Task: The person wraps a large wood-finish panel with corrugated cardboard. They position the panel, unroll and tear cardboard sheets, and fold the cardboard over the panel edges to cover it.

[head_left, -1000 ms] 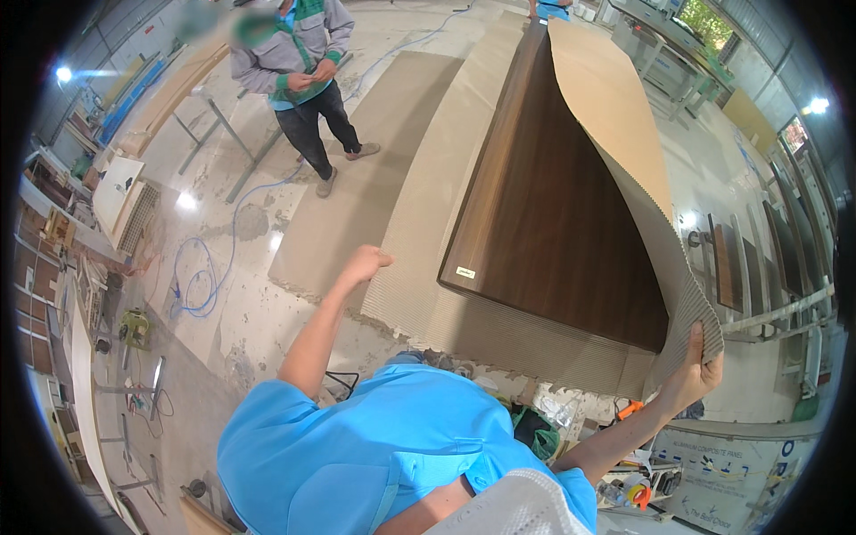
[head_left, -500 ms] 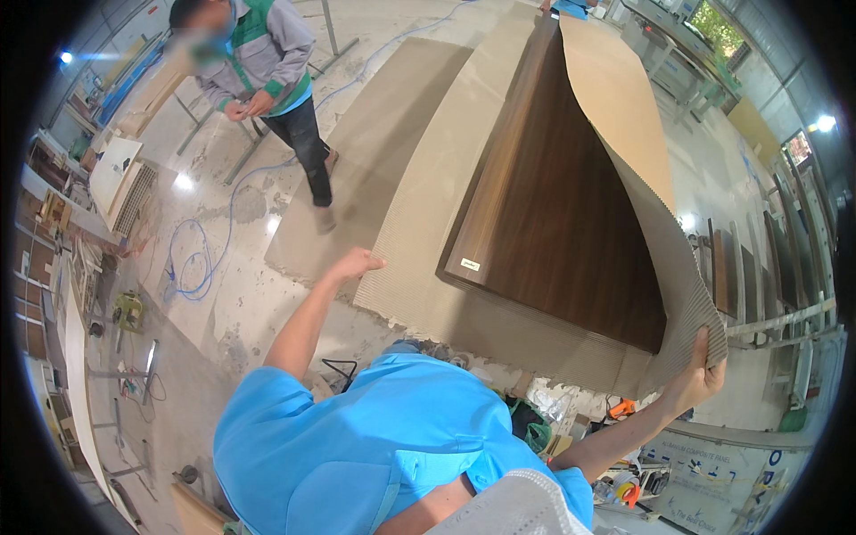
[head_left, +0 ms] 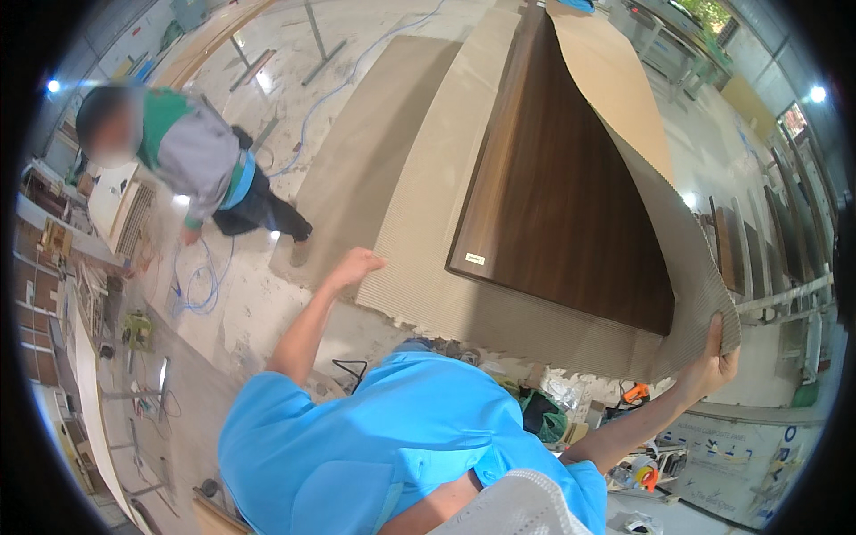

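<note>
Blue shirt (head_left: 374, 437) nearest. Left hand (head_left: 355, 266) looks closed on the corrugated cardboard's (head_left: 553, 325) left edge; right hand (head_left: 713, 361) grips its raised near-right corner. Both holds unchanged over the last second. Dark wood-grain panel (head_left: 562, 214) lies on the cardboard, pale label (head_left: 475, 259) at its near-left corner. Flap still curls up along the right, so the face looks as exposed as before: no real progress. Main change: co-worker (head_left: 196, 152) has moved left, clear of the handling. Far end: blue clothing (head_left: 575, 4).
</note>
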The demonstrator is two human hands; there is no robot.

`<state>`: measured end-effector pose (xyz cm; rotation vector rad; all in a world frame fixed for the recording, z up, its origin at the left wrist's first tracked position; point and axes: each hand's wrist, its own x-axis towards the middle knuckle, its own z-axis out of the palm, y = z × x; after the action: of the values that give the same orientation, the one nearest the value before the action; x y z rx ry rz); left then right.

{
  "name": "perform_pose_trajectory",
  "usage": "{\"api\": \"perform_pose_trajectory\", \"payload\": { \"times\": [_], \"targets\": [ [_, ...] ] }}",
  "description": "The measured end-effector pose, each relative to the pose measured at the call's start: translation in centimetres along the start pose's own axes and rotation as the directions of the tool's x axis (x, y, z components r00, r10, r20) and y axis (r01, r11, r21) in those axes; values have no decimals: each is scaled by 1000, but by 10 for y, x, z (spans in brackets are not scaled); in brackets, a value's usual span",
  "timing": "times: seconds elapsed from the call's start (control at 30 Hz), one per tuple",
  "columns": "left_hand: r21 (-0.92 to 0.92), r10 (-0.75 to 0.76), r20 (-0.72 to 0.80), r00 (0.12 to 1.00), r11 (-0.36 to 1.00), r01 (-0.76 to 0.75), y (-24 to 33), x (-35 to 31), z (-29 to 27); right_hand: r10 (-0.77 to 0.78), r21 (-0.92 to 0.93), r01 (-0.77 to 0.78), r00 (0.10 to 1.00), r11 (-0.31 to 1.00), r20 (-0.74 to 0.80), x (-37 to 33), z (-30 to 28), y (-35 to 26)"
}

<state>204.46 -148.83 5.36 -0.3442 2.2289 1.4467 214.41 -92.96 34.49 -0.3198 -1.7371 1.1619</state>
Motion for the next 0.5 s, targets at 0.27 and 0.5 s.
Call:
{"api": "perform_pose_trajectory", "payload": {
  "times": [0.27, 0.5],
  "targets": [
    [-102, 109, -2, 994, 989, -108, -15, 6, 3, 40, -36, -41, 999, 999, -6, -3, 6, -3],
    [-118, 53, 19, 998, 992, -50, -14, 2, 2, -17, -37, 16, 1000, 999, -25, 0, 12, -2]
  ]
}}
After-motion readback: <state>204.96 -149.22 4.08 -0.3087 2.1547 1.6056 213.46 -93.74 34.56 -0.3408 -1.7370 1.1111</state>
